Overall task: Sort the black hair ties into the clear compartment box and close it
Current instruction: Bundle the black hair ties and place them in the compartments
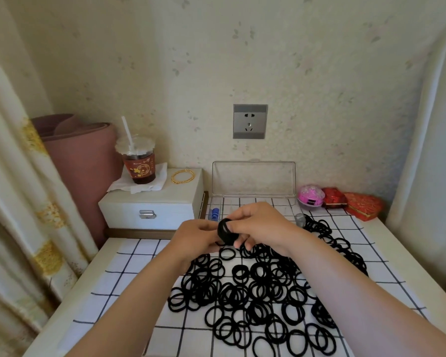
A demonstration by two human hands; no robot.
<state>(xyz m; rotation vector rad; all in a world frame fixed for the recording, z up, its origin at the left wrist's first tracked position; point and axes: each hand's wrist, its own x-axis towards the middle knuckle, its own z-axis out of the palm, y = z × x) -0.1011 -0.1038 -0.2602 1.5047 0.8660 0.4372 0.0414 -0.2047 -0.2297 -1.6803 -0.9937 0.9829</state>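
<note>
Loose ties (255, 292) lay nearest, a wide black scatter over the checked cloth (129, 287) from the bench's (70, 300) near edge up its right side. Above the scatter's far end both hands met. The left hand (193, 238) came in from the left, the right hand (263, 228) from the right, and between them sat a small bundle (226, 231) of ties, stacked into a thick ring. The right hand's fingers were clamped over the bundle's top and side; the left hand's fingers closed on its left edge (how many ties it held could not be counted).

The box (252, 202) stood directly beyond the hands, at the bench's far edge against the wall, its clear lid (254, 179) raised upright behind it. Its long axis ran left to right, parallel to that far edge. Most compartments were hidden behind the hands; something blue (213, 213) showed at its left end. So the bundle's way to the box appeared to be straight away from the person, a short reach forward. The right hand looked slightly nearer to the box's middle, the left to its left end.

Most ties remained on the cloth, so the sorting seemed far from done, and the lid was not yet shut.
</note>
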